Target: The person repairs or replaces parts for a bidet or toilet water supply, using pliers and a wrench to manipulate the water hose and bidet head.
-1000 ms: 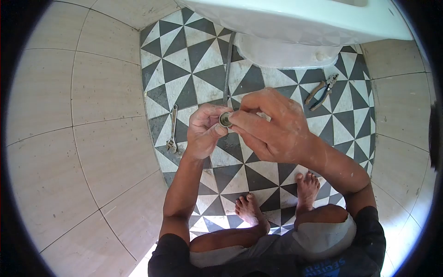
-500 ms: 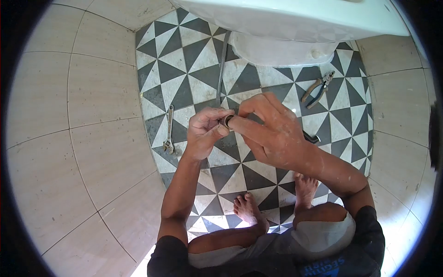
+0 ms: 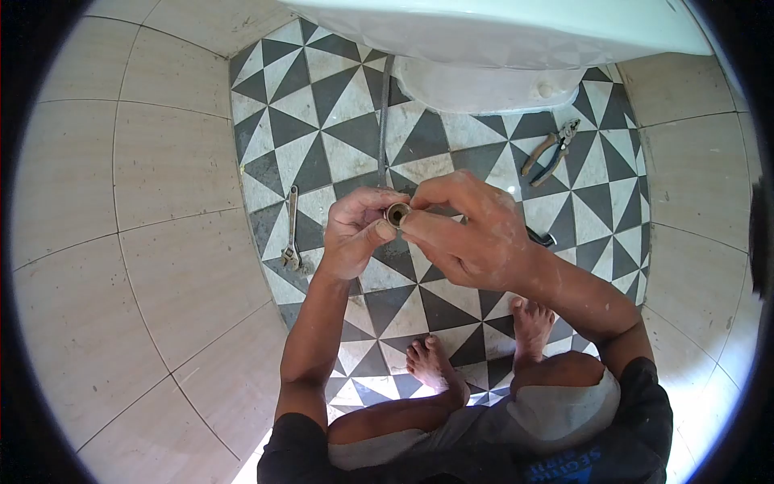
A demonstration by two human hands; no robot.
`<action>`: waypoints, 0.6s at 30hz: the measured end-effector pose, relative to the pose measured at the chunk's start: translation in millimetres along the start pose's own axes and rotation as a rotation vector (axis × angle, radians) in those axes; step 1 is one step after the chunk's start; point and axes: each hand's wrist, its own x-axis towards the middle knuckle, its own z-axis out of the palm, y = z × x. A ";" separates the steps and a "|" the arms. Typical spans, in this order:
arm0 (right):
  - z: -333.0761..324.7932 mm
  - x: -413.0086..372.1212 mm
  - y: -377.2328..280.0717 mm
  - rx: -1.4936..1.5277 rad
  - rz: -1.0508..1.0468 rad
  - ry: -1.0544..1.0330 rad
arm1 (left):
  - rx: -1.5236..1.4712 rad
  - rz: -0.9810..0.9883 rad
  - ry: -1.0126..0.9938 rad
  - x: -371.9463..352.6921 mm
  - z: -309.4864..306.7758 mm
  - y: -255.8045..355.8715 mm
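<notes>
A small round metal fitting (image 3: 397, 214), its hollow end facing up, is between my hands. It sits at the end of a grey hose (image 3: 384, 121) that runs down from beside the white pedestal. My left hand (image 3: 355, 231) grips the fitting from the left with thumb and fingers. From the right, the thumb and index finger of my right hand (image 3: 470, 230) pinch its rim. Part of the hose end is hidden by my left hand.
An adjustable wrench (image 3: 292, 230) lies on the patterned floor at the left. Pliers (image 3: 551, 153) lie at the right, and a black-handled object (image 3: 541, 237) is partly behind my right wrist. A white ceramic basin (image 3: 500, 36) overhangs the top. My bare feet are below.
The fitting's opening now faces up more fully, and my right fingertips have shifted to its edge. The view has moved slightly.
</notes>
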 end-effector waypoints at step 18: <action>-6.1 -35.5 8.3 0.147 0.222 -0.083 | 0.398 -0.093 -0.122 5.9 11.2 4.0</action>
